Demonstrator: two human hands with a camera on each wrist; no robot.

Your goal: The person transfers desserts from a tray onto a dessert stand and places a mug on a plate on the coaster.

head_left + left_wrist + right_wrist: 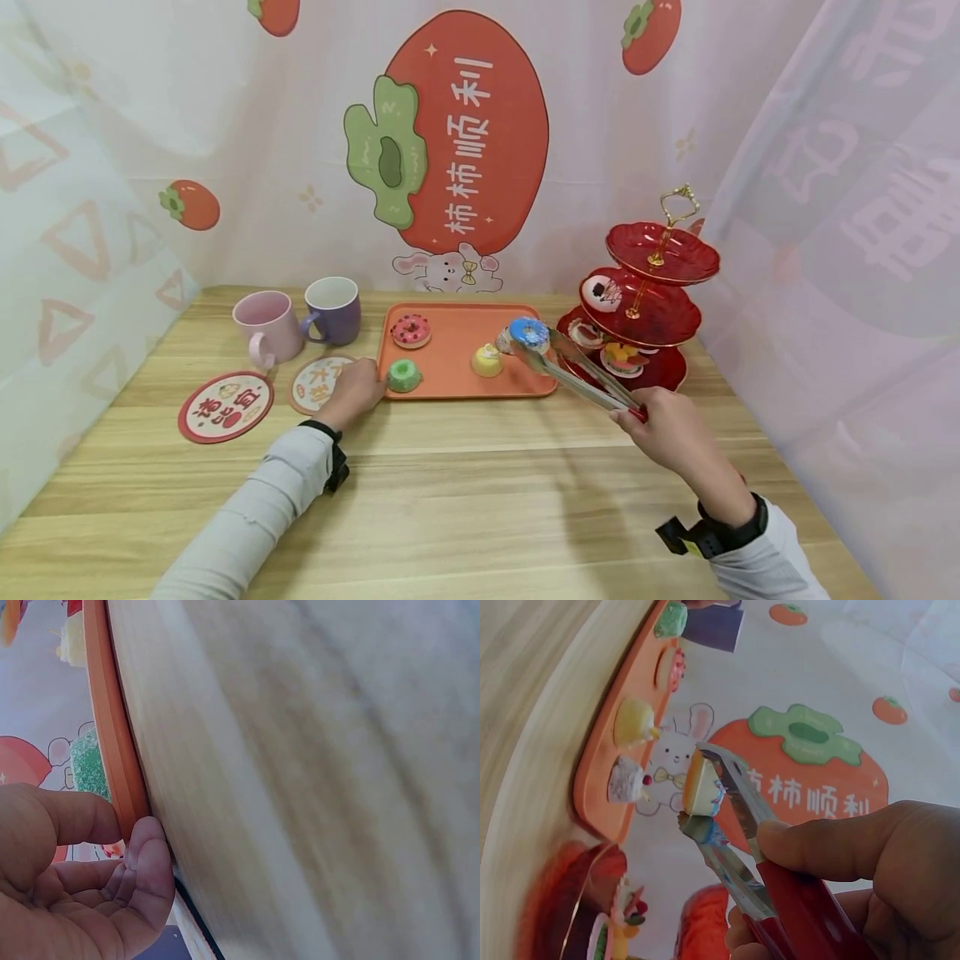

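My left hand [351, 390] pinches the front-left corner of an orange tray [444, 385]; in the left wrist view, thumb and fingers meet at the tray's rim [116, 727]. With my right hand [670, 425] I hold red-handled metal tongs [588, 388]. Their tips grip a blue-iced donut [529, 332], raised above the tray's right side, as the right wrist view confirms. On the tray sit a pink donut [411, 332], a green ring-shaped cake [404, 376], a yellow cake [487, 361] and a speckled cake [625, 780] with a red berry, partly hidden in the head view.
A red three-tier stand [678, 321] with several pastries rises right of the tray, close to the tongs. At left are a pink mug [267, 325], a purple mug [337, 315] and two round coasters [227, 407]. A printed cloth [300, 125] hangs behind.
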